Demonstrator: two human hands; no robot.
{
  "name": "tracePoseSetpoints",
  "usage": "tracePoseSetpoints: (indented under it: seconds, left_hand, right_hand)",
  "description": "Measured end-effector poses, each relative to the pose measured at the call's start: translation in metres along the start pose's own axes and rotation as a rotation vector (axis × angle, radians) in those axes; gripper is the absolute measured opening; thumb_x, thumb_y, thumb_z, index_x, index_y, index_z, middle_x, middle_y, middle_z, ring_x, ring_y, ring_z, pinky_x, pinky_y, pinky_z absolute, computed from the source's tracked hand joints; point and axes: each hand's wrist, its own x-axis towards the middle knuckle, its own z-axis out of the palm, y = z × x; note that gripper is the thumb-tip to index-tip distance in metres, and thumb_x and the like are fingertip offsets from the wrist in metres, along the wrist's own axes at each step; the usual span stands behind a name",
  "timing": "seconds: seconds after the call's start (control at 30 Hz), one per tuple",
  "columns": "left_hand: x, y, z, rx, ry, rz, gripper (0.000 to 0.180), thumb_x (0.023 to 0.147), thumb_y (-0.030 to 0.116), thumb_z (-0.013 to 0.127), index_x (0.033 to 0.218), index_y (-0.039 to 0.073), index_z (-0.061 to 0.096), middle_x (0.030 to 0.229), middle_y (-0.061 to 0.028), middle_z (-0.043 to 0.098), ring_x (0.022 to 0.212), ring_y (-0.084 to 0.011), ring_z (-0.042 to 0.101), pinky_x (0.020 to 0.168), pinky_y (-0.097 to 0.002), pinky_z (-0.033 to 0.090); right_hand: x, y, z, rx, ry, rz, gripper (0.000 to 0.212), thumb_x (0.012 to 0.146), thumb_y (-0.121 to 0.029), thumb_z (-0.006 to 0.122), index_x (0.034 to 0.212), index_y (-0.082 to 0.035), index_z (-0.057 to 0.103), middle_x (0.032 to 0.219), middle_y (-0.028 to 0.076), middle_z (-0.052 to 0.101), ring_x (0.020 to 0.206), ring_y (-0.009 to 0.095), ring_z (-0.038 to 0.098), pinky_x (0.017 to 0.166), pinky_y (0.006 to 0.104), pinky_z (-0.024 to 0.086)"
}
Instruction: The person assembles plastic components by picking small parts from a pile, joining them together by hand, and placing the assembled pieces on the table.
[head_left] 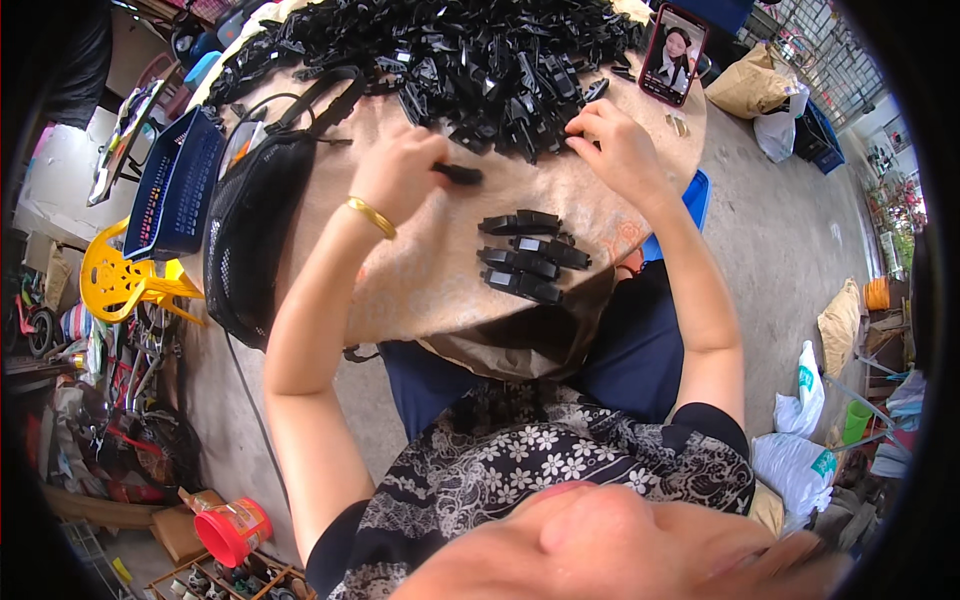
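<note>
My left hand is closed on a dark plastic piece, slightly blurred, which sticks out to the right of its fingers above the cloth. At the near right edge of a big heap of glossy black plastic pieces is my right hand. Its thumb and forefinger come together in a pinch; whatever lies between them is too small to make out. Several black plastic pieces lie stacked side by side in a short column on the cloth, nearer my lap.
A beige cloth covers the round table. A phone stands at the far right of it. Along the left edge lies a black mesh bag with a strap. Beyond are a blue basket and a yellow plastic chair.
</note>
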Motion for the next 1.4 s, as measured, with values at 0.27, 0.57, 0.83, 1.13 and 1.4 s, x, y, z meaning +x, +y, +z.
tracePoseSetpoints:
  seconds: [0.27, 0.57, 0.83, 1.13, 1.4]
  left_hand:
    - [-0.002, 0.031, 0.024, -0.369, 0.046, 0.078, 0.017, 0.072, 0.007, 0.072, 0.084, 0.002, 0.061, 0.082, -0.0125, 0.06, 0.082, -0.0307, 0.058, 0.074, -0.0374, 0.047]
    - [-0.003, 0.037, 0.02, -0.411, 0.024, 0.03, 0.018, 0.073, 0.009, 0.073, 0.087, 0.002, 0.063, 0.082, -0.0129, 0.06, 0.079, -0.029, 0.059, 0.071, -0.0356, 0.048]
    - [-0.004, 0.037, 0.019, -0.431, -0.017, -0.009, 0.019, 0.073, 0.01, 0.073, 0.088, 0.003, 0.064, 0.082, -0.012, 0.06, 0.079, -0.0275, 0.06, 0.071, -0.0344, 0.049]
    - [-0.002, 0.039, 0.027, -0.435, 0.035, 0.034, 0.019, 0.072, 0.009, 0.074, 0.087, 0.004, 0.065, 0.081, -0.0111, 0.059, 0.077, -0.0264, 0.06, 0.069, -0.0337, 0.048]
    - [-0.003, 0.032, 0.031, -0.523, -0.028, -0.074, 0.018, 0.068, 0.003, 0.075, 0.083, 0.0, 0.065, 0.079, -0.0099, 0.058, 0.071, -0.0208, 0.059, 0.064, -0.0309, 0.048]
  right_hand:
    - [-0.002, -0.016, -0.011, -0.261, 0.195, -0.207, 0.015, 0.076, -0.01, 0.065, 0.09, -0.007, 0.065, 0.091, 0.005, 0.061, 0.084, 0.023, 0.059, 0.073, 0.0341, 0.05]
    - [-0.024, -0.048, -0.021, 0.0, -0.165, -0.375, 0.023, 0.074, -0.01, 0.066, 0.096, -0.006, 0.064, 0.09, 0.005, 0.061, 0.08, 0.024, 0.06, 0.07, 0.0332, 0.05]
    - [-0.025, -0.053, -0.018, 0.493, -0.214, -0.031, 0.019, 0.076, -0.008, 0.07, 0.094, -0.002, 0.066, 0.089, 0.009, 0.063, 0.076, 0.025, 0.062, 0.068, 0.033, 0.051]
    - [-0.019, -0.048, -0.015, 0.292, -0.096, -0.113, 0.023, 0.072, -0.012, 0.072, 0.093, -0.004, 0.068, 0.083, 0.009, 0.063, 0.082, 0.027, 0.059, 0.074, 0.0348, 0.05]
    - [-0.011, -0.048, -0.014, 0.205, -0.186, -0.222, 0.02, 0.067, -0.013, 0.072, 0.084, -0.003, 0.07, 0.078, 0.009, 0.062, 0.079, 0.028, 0.059, 0.071, 0.0367, 0.048]
